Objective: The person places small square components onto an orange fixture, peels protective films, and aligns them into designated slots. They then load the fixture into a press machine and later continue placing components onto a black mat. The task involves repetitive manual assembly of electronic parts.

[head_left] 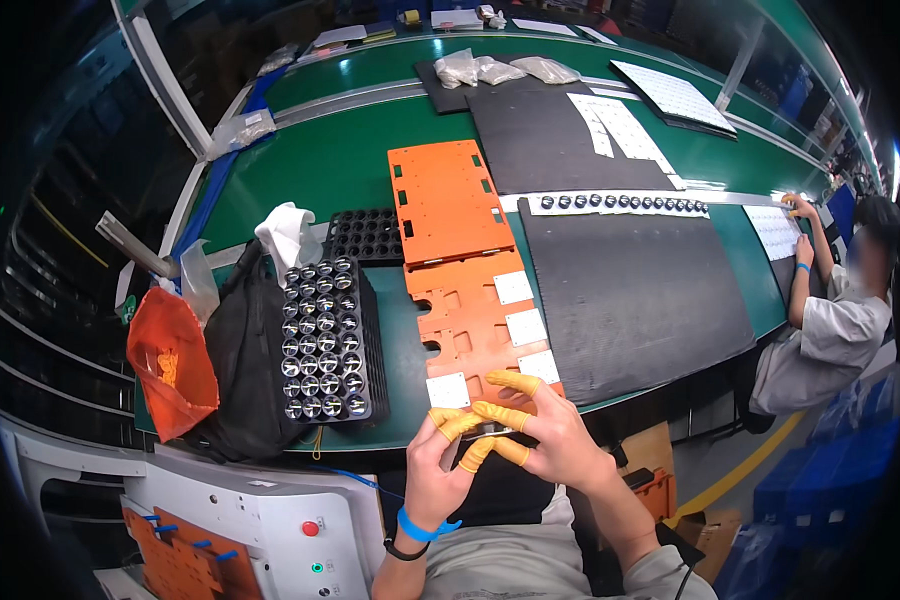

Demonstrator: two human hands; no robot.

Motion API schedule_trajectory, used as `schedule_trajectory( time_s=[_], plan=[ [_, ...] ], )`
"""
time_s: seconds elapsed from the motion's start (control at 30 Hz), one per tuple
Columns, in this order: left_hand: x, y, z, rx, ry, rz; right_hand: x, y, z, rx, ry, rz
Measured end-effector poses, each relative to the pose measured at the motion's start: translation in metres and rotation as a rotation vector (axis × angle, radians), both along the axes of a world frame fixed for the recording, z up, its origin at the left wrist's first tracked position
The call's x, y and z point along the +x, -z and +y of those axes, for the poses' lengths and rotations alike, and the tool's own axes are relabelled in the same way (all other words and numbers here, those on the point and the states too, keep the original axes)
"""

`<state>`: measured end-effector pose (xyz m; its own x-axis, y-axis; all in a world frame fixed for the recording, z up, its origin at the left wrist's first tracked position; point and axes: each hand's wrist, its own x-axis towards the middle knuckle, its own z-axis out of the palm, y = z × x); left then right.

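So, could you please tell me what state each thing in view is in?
Left hand: bent, pinching a small part.
Right hand: bent, fingers on the same part.
Small part: held, mostly hidden.
Orange fixture: two panels lying end to end.
White square plates: lying on the nearer panel.
Black tray: loaded with shiny round pieces.
Black round parts: lined up in a row.
Orange bag: open, yellow pieces inside.
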<state>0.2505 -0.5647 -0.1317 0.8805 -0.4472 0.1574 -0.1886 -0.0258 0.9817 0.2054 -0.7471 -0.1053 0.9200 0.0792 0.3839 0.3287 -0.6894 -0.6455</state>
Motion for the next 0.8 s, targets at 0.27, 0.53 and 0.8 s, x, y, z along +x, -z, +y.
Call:
schedule_trajectory(
  time_s=[0.27,0.53,0.8],
  plan=[
    [0.025,-0.015,-0.018,0.211,-0.213,-0.162,0.008,0.013,-0.006,0.15,0.168,0.025],
    [0.057,-0.014,-0.04,0.531,-0.523,-0.331,0.013,0.039,-0.008,0.265,0.188,-0.01],
    [0.065,-0.006,-0.052,0.746,-0.642,-0.29,0.017,0.043,-0.006,0.193,0.229,-0.058]
  ],
)
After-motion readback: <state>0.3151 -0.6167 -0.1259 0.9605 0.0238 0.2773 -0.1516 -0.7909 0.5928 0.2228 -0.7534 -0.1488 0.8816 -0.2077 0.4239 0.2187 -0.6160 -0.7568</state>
